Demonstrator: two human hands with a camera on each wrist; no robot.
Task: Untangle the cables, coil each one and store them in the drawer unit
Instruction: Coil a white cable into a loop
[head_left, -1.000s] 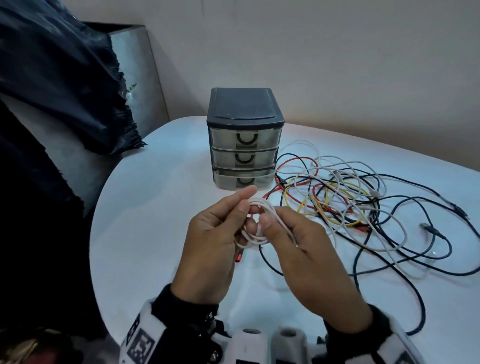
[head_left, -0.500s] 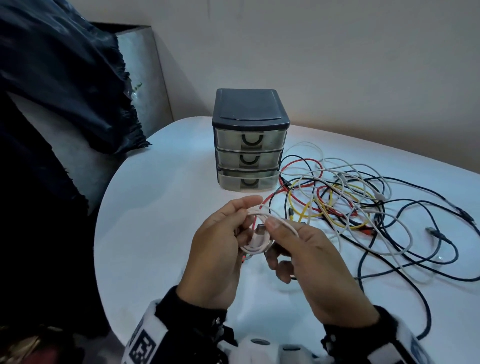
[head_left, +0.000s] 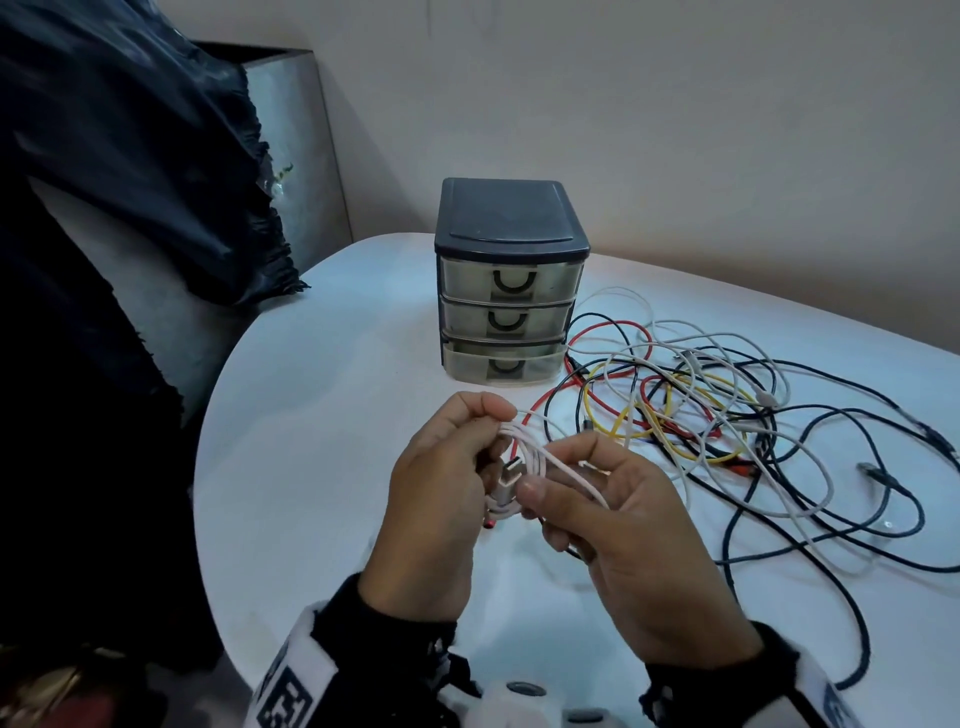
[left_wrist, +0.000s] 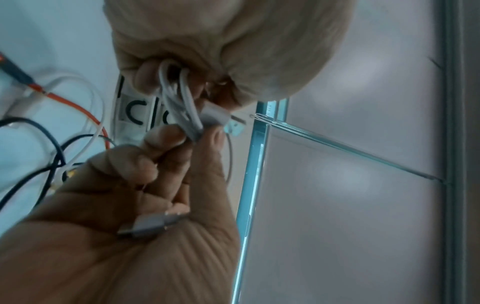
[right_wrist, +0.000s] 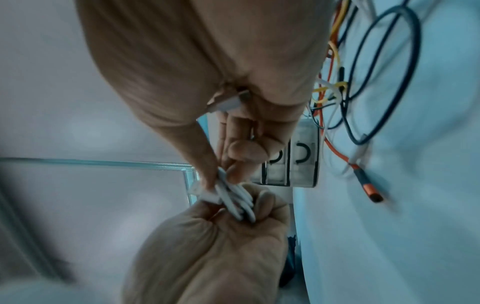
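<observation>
So I had the white cable (head_left: 524, 457) wound into a small coil, held up over the near part of the table (head_left: 322, 415). My left hand (head_left: 441, 514) pinched the far side of the loops between thumb and fingertips, and my right hand (head_left: 623, 540) gripped the near-right side, thumb pressed on the strands. The drawer unit (head_left: 511, 280) sat farther back, all drawers closed. The tangled pile of cables (head_left: 691, 410) lay to its right.

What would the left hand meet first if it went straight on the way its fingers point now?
Probably the drawer unit: the left hand, holding the white cable coil, points across bare table toward its closed drawers. Depth is uncertain; it may pass just left.
</observation>
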